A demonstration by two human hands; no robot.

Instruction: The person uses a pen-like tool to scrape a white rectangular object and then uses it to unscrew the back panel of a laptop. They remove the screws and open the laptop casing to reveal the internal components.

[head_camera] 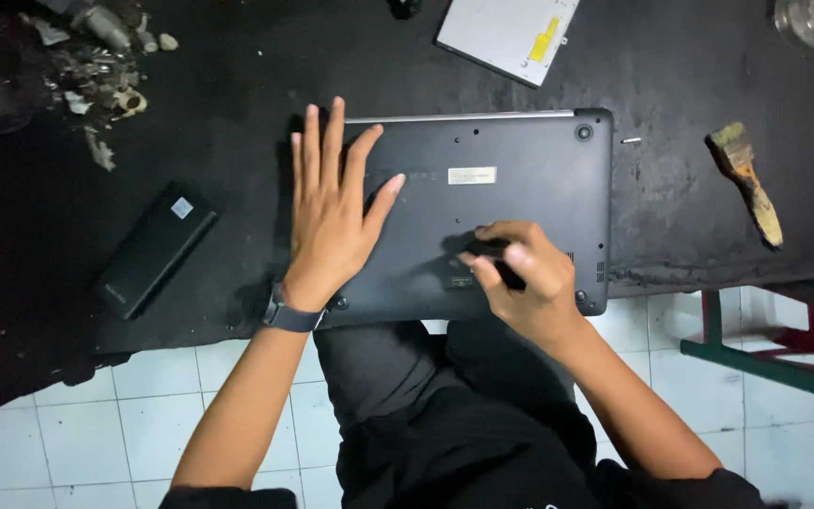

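Two hands on an upturned laptop

Two of our hands work on a dark grey laptop (482, 203) that lies bottom-up on the black worktable (237, 85), its near edge hanging just over the table's front so we can reach it from the seat. Our left hand (332, 212) lies open and flat on the left part of the base, fingers spread, and we judge that it presses the shell down to keep it from sliding. Our right hand (520, 269) is curled, thumb and fingertips pinched on a small dark tool (501, 269) set against the base near the front edge; what kind of tool it is we cannot tell, as the fingers hide most of it. A pale sticker (472, 175) sits near the middle of the base, between the two hands

Left of the laptop, well apart, lies a long black battery pack (154, 247). Beyond the far edge rests a flat silver optical drive (509, 36), apparently kept out of the way. A worn paintbrush (746, 181) lies to the right, and a tiny screw (630, 140) just beside the laptop's far right corner. Scraps of debris (96, 75) are heaped at the far left, clear of the hands
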